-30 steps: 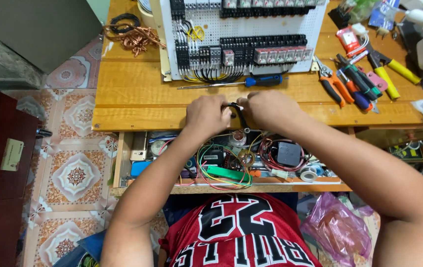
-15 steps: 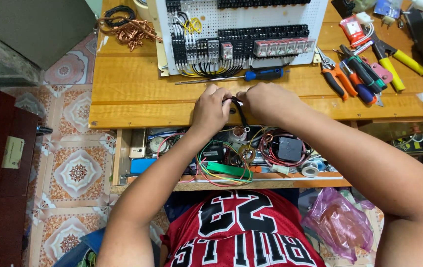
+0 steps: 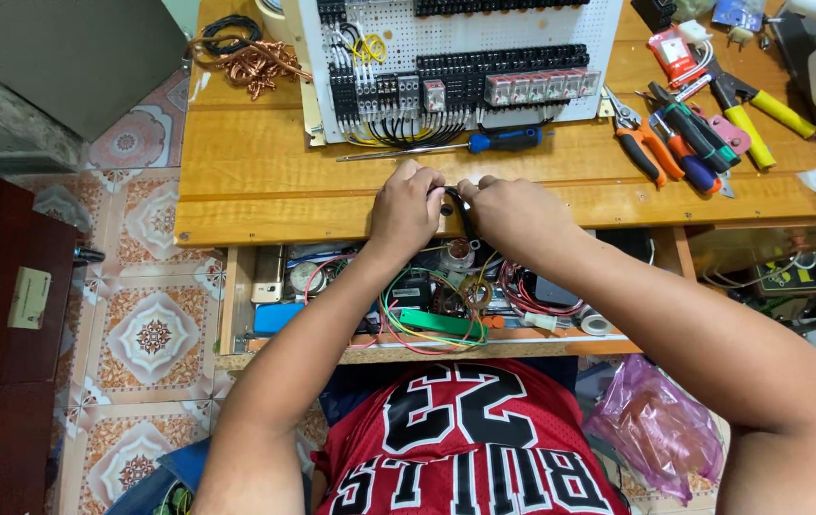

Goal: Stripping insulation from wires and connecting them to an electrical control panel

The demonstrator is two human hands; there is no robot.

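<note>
My left hand (image 3: 406,205) and my right hand (image 3: 513,212) meet at the front edge of the wooden workbench (image 3: 265,181). Both are closed on a short black wire (image 3: 457,202) held between them. Just beyond the hands lies a blue-handled screwdriver (image 3: 484,143). Behind it stands a white perforated panel (image 3: 456,48) carrying rows of black terminal blocks, relays and black and yellow wires.
Pliers and cutters with orange, red and yellow handles (image 3: 694,133) lie at the right. A tangle of copper wire (image 3: 251,62) sits at the back left. An open drawer (image 3: 427,305) under the bench holds coloured wires and tape. A purple plastic bag (image 3: 656,424) lies at the lower right.
The view has shifted so the bench and panel sit lower in frame. My hands have stayed together on the black wire, with small finger movements.
</note>
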